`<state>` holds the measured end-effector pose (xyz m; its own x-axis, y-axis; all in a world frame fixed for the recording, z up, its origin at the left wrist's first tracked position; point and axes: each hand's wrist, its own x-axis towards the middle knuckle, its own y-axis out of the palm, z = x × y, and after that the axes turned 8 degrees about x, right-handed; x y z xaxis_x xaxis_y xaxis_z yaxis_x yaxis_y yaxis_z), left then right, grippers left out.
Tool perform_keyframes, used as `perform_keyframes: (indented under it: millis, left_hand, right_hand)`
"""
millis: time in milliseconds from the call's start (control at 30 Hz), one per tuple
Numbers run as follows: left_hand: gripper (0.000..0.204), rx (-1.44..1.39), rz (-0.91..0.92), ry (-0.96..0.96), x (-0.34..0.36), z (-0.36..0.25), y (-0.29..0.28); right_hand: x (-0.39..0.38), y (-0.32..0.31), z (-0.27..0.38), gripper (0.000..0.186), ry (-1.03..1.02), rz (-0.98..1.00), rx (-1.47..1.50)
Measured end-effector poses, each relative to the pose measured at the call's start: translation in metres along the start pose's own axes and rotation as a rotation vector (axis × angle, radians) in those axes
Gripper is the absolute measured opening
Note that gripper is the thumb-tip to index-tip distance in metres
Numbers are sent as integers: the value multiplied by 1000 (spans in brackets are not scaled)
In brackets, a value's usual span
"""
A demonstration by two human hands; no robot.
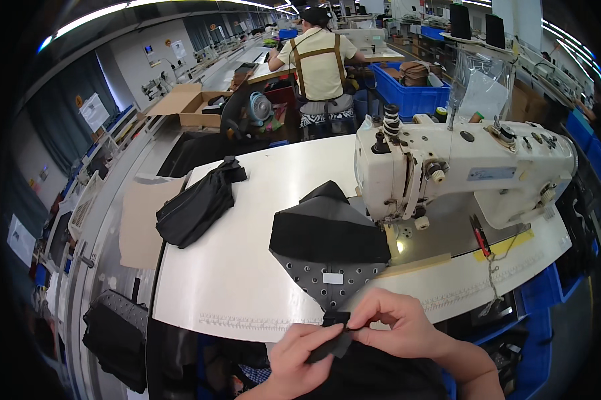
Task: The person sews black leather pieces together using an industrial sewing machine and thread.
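A black and dark grey fabric piece (330, 237) lies on the sewing table, its far right edge close to the sewing machine's needle area. Metal eyelets and a small white label (333, 279) mark its tapered near end. From that tip a short black strap (336, 319) reaches to the table's front edge. My left hand (302, 357) is closed on a dark fabric tab (334, 347) at the strap's end. Thumb and forefinger of my right hand (397, 327) pinch together beside the strap; what sits between them is too small to make out.
A white sewing machine (460, 170) stands at the right, with red-handled snips (480, 237) on its bed. Another black fabric piece (200, 203) rests on the table's left. Blue bins (407, 90) and a seated person (317, 60) are beyond; eyeleted pieces (117, 333) hang at lower left.
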<state>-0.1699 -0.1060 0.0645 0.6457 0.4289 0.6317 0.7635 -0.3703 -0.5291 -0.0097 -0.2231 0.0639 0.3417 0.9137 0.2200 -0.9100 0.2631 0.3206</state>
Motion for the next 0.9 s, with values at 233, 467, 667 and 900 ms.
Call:
perform_keyframes:
  millis: [233, 467, 667, 900]
  left_hand:
    - [32, 662, -690, 81, 88, 67, -101]
    - [27, 732, 38, 822, 146, 64, 47]
    - [36, 344, 425, 393, 106, 102, 109]
    - [39, 502, 490, 729, 112, 99, 97]
  right_hand:
    - [13, -63, -38, 54, -331, 91, -1211]
    - [10, -71, -45, 63, -307, 214, -1329]
    - [8, -85, -45, 65, -312, 218, -1245]
    - [11, -87, -36, 68, -284, 322, -1295]
